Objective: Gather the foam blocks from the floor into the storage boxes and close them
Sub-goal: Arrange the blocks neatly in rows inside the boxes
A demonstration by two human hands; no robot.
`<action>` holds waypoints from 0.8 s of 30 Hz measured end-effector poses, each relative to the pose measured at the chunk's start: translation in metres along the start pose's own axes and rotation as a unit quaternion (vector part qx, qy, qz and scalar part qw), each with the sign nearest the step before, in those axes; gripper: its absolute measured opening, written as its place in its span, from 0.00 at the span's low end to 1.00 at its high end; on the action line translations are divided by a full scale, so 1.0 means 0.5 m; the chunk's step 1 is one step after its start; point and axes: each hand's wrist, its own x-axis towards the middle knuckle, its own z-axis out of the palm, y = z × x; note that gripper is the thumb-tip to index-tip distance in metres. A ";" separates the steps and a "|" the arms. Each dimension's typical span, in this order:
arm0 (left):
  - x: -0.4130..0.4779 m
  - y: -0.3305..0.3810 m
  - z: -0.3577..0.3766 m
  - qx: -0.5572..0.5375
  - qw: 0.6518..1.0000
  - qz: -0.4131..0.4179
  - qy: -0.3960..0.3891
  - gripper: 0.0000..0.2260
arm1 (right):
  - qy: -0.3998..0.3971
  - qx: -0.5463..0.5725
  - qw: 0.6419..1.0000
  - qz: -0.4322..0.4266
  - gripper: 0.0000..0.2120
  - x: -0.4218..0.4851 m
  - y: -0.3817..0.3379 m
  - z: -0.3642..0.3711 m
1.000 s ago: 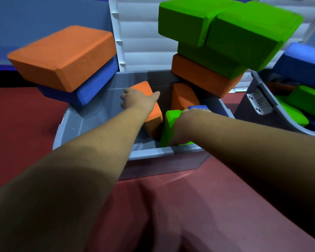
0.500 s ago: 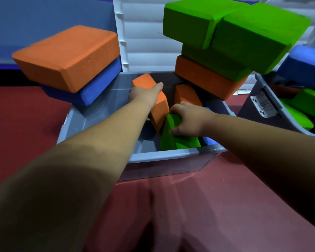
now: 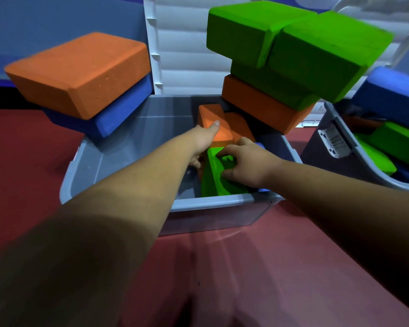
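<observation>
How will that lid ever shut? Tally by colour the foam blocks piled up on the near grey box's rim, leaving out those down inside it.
Orange blocks: 2
Green blocks: 3
Blue block: 1
Total: 6

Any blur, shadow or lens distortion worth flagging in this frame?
Head view: dim, both forearms deep in shadow; stacked green blocks at upper right smear slightly; the wide lens bows the white lid; left hand and right hand in the grey box read sharp.
</observation>
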 end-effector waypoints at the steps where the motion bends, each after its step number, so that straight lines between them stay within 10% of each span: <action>1: -0.001 -0.005 0.001 -0.039 0.999 -0.014 -0.025 0.43 | -0.001 -0.003 1.000 -0.002 0.29 -0.001 0.002 0.001; 6: -0.020 -0.005 0.014 -0.074 0.996 -0.026 -0.045 0.40 | 0.028 -0.028 0.999 -0.009 0.27 0.000 0.008 0.011; 12: -0.034 0.032 0.054 0.221 0.963 0.050 0.143 0.33 | 0.059 -0.095 0.994 -0.015 0.32 -0.003 -0.003 0.010; 24: -0.032 -0.009 0.001 -0.065 0.995 -0.036 -0.071 0.23 | 0.056 -0.094 0.994 -0.011 0.38 0.016 0.013 0.010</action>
